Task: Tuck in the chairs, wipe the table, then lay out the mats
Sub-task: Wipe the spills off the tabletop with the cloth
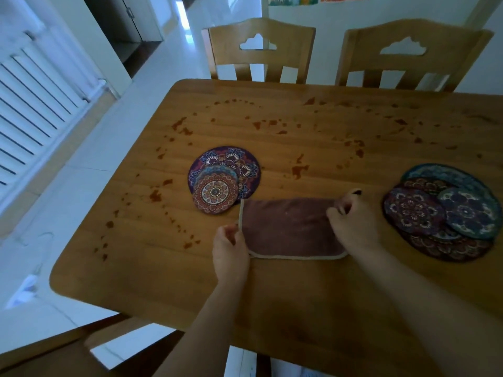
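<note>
1 brown cloth [288,229] was gripped, flat on table [272,295], centre of frame.
L hand [231,248] pinched its left edge, R hand [353,221] its upper right corner; 2 mat piles [223,178] [441,213] lay beside it, 2 chairs [261,50] [413,55] at top.

Bare left hand [230,248] and right hand [353,227], bare forearms [424,289].

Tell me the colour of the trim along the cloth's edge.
Beige, bordering the brown cloth; it shows best in the head view.
</note>
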{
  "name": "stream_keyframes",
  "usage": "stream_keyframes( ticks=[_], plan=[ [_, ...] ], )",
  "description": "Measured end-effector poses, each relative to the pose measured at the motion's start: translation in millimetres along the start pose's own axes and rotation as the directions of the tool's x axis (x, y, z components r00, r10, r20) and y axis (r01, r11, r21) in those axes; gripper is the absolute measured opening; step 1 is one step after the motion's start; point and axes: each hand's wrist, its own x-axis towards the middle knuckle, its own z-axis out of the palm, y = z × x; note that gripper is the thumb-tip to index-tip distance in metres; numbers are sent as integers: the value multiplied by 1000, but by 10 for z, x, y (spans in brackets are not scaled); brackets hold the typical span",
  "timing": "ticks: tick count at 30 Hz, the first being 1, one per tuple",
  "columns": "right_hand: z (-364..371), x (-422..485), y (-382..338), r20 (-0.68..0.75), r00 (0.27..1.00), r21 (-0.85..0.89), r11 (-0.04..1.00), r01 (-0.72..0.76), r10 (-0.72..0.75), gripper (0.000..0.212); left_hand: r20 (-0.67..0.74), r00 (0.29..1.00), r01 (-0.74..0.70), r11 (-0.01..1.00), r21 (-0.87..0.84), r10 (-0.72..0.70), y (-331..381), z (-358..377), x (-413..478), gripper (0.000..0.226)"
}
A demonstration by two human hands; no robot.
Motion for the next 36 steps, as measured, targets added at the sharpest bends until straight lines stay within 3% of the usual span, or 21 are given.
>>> stream_keyframes(
  ticks=[3,5,7,9,11,13,15,21,24,26,30,33,36],
  plan=[
    [312,-167,-342,282,923,140,963,232,-263,22,-53,992,-109,991,75,113,-44,0,-86,13],
    [473,-187,-433,330,874,135,934,331,-358,28,-79,970,-212,960,184,229,-107,-14,-121,12],
    [595,-132,-432,267,859,-6,891,455,-437,24,-70,940,-308,920,241,333,-220,-32,-87,10],
    [740,-79,-354,213,782,-239,745,623,-585,18,-56,928,-343,903,259,368,-332,-41,-31,8],
    [898,-65,-312,303,717,-376,613,695,-627,30,-44,913,-375,876,302,406,-424,-22,-8,5],
    [1097,-53,-313,412,736,-433,595,677,-538,50,-28,886,-422,830,365,463,-488,9,7,10],
    [1276,-40,-283,411,760,-505,569,649,-503,59,-36,872,-439,813,381,488,-504,34,47,22],
    [1082,-324,176,447,708,-525,480,703,-547,62,7,883,-430,803,413,469,-521,4,29,29],
    [721,-362,530,452,745,-572,482,664,-490,65,20,871,-435,752,495,491,-554,13,23,24],
    [504,-288,663,384,823,-627,537,565,-418,67,31,858,-451,723,523,513,-573,25,21,26],
    [452,16,532,113,962,-650,714,259,-247,66,65,856,-472,722,507,514,-576,55,36,30],
    [688,293,190,-29,989,-606,790,96,-143,66,85,853,-482,715,507,516,-586,82,46,32],
    [1034,432,-169,-41,989,-610,787,90,-144,67,89,854,-486,725,488,513,-589,86,58,31]
  ],
)
